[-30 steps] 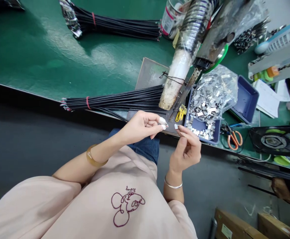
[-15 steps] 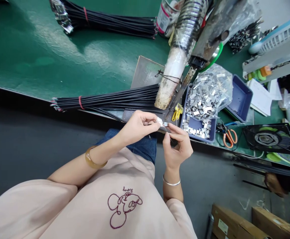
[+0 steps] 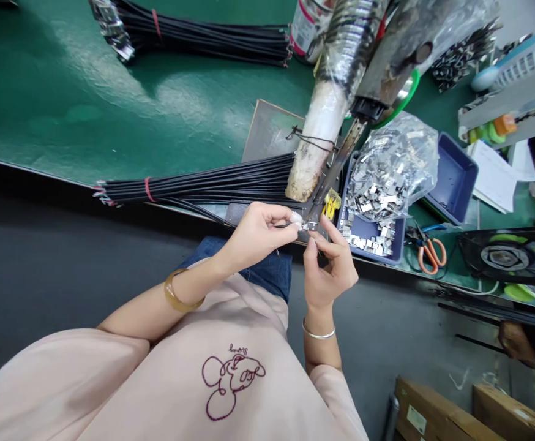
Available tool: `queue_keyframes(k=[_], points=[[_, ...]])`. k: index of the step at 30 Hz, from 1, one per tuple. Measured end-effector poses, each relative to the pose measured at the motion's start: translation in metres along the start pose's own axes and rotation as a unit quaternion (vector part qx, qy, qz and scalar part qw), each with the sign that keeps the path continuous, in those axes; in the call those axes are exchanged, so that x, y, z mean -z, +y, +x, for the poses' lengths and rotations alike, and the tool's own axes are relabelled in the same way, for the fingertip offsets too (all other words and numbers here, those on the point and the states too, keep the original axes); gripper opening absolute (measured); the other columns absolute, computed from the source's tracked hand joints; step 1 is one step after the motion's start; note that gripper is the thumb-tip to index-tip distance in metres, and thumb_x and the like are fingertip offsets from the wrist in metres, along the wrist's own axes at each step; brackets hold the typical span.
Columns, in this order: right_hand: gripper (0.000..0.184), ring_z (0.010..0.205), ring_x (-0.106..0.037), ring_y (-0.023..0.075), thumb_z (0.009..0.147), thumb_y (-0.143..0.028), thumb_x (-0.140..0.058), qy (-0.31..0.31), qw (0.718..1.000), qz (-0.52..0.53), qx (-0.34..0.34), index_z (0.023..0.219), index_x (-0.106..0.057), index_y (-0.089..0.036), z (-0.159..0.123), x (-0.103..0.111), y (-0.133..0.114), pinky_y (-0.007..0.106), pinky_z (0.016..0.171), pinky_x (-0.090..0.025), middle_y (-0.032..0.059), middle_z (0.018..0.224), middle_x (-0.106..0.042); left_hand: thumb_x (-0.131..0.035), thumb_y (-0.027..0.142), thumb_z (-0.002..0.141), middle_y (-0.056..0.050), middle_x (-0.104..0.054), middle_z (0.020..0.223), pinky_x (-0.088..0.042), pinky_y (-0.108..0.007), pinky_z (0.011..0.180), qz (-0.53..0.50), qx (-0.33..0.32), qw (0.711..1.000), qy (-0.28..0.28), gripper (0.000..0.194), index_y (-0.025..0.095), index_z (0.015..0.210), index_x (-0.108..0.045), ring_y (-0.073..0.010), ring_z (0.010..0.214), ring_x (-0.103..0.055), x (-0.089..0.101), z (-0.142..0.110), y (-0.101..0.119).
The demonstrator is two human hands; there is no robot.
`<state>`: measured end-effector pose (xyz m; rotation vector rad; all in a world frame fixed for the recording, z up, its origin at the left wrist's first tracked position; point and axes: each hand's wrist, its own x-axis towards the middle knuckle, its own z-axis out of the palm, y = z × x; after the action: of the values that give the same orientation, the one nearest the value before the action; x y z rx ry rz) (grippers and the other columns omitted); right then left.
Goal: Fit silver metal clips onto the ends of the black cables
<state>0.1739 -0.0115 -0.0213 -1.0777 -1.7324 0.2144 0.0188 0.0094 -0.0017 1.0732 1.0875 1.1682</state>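
My left hand (image 3: pixel 267 231) is closed in a pinch on a black cable, most of it hidden by the fingers. White covers wrap its thumb and index fingertips. At the cable's end sits a small silver metal connector (image 3: pixel 310 226), close under the tip of the iron. My right hand (image 3: pixel 329 263) has its fingertips around the connector's right side, index finger above and middle finger below; the exact contact is too small to make out. Behind both hands a bundle of black cables (image 3: pixel 221 184), tied with a red band, lies along the bench edge.
A soldering iron (image 3: pixel 341 153) and a white-ended duct (image 3: pixel 311 153) slant down over the work. To the right are a blue tray (image 3: pixel 363 229) of metal connectors, orange-handled pliers (image 3: pixel 430 256) and a fan (image 3: pixel 501 257). A second cable bundle (image 3: pixel 212 40) lies farther back.
My right hand has brought the metal connector left to the cable end in my left hand. Its index finger has since lifted slightly. The view has shifted a little.
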Motion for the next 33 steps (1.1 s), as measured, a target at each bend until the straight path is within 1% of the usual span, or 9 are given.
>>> queue_keyframes(k=[2, 5, 8, 13, 16, 21, 26, 29, 33], points=[[0.016, 0.099, -0.077, 0.0172, 0.088, -0.007, -0.066, -0.008, 1.0, -0.012, -0.01, 0.097, -0.065, -0.021, 0.003, -0.001, -0.002, 0.03, 0.084, -0.067, 0.0062, 0.117, -0.077, -0.064, 0.017, 0.075, 0.003, -0.046, 0.058, -0.027, -0.021, 0.051, 0.003, -0.009, 1.0, 0.02, 0.013, 0.012, 0.064, -0.066, -0.0068, 0.056, -0.036, -0.002, 0.001, -0.002], [0.015, 0.097, -0.077, 0.0164, 0.087, -0.008, -0.067, -0.005, 0.999, -0.033, 0.003, 0.095, -0.066, -0.02, 0.01, -0.001, -0.005, 0.029, 0.083, -0.066, 0.0055, 0.113, -0.078, -0.063, 0.017, 0.076, 0.002, -0.049, 0.061, -0.03, -0.02, 0.053, -0.005, -0.02, 0.999, 0.032, 0.011, 0.012, 0.067, -0.067, -0.0067, 0.057, -0.038, -0.005, 0.001, 0.0], [0.013, 0.094, -0.077, 0.0157, 0.087, -0.01, -0.068, -0.001, 0.998, -0.058, 0.018, 0.093, -0.066, -0.021, 0.014, 0.0, -0.008, 0.03, 0.083, -0.066, 0.0045, 0.114, -0.077, -0.063, 0.019, 0.078, 0.004, -0.042, 0.058, -0.028, -0.02, 0.051, -0.002, -0.031, 0.999, 0.042, 0.014, 0.012, 0.066, -0.065, -0.0056, 0.055, -0.033, -0.008, 0.0, 0.003], [0.011, 0.09, -0.077, 0.0157, 0.086, -0.012, -0.07, 0.001, 0.999, -0.055, 0.004, 0.088, -0.064, -0.022, 0.009, 0.0, -0.007, 0.03, 0.078, -0.066, 0.0035, 0.107, -0.078, -0.06, 0.015, 0.078, 0.005, -0.036, 0.059, -0.023, -0.02, 0.05, 0.043, -0.026, 0.999, 0.015, 0.013, 0.012, 0.065, -0.061, -0.0055, 0.056, -0.028, -0.007, -0.003, 0.006], [0.012, 0.088, -0.077, 0.0155, 0.087, -0.013, -0.07, 0.001, 0.999, -0.052, -0.009, 0.089, -0.064, -0.022, 0.01, -0.001, -0.006, 0.029, 0.075, -0.065, 0.0029, 0.105, -0.078, -0.06, 0.016, 0.078, 0.006, -0.032, 0.057, -0.022, -0.021, 0.05, 0.073, -0.021, 0.997, 0.023, 0.015, 0.013, 0.064, -0.06, -0.0057, 0.055, -0.025, -0.006, -0.005, 0.007], [0.011, 0.094, -0.077, 0.0168, 0.086, -0.013, -0.072, 0.009, 0.997, -0.08, 0.017, 0.088, -0.066, -0.023, 0.016, -0.002, -0.01, 0.032, 0.083, -0.065, 0.0021, 0.103, -0.078, -0.06, 0.02, 0.08, 0.006, -0.035, 0.059, -0.023, -0.021, 0.05, 0.093, -0.046, 0.994, 0.041, 0.013, 0.013, 0.069, -0.063, -0.0062, 0.056, -0.026, -0.006, -0.005, 0.009], [0.014, 0.091, -0.077, 0.0157, 0.085, -0.011, -0.071, -0.011, 0.997, -0.063, 0.033, 0.086, -0.062, -0.022, 0.008, 0.002, -0.011, 0.029, 0.078, -0.066, 0.0049, 0.113, -0.076, -0.059, 0.017, 0.08, 0.006, -0.033, 0.059, -0.021, -0.022, 0.051, 0.109, -0.038, 0.993, 0.017, 0.015, 0.013, 0.065, -0.061, -0.0068, 0.057, -0.026, -0.003, -0.008, 0.006], [0.015, 0.092, -0.077, 0.0158, 0.084, -0.01, -0.071, -0.023, 0.997, -0.059, 0.034, 0.087, -0.061, -0.021, 0.005, 0.005, -0.01, 0.028, 0.078, -0.066, 0.0057, 0.111, -0.077, -0.058, 0.017, 0.081, 0.006, -0.033, 0.059, -0.02, -0.023, 0.052, 0.123, -0.033, 0.992, 0.01, 0.015, 0.012, 0.067, -0.063, -0.0073, 0.058, -0.026, -0.003, -0.011, 0.004], [0.013, 0.093, -0.077, 0.0166, 0.086, -0.012, -0.071, -0.016, 0.996, -0.078, 0.03, 0.09, -0.064, -0.022, 0.008, 0.005, -0.009, 0.029, 0.078, -0.065, 0.0034, 0.107, -0.079, -0.059, 0.018, 0.08, 0.006, -0.034, 0.059, -0.02, -0.023, 0.052, 0.106, -0.028, 0.994, 0.012, 0.015, 0.012, 0.066, -0.06, -0.0068, 0.058, -0.027, -0.004, -0.01, 0.006]])
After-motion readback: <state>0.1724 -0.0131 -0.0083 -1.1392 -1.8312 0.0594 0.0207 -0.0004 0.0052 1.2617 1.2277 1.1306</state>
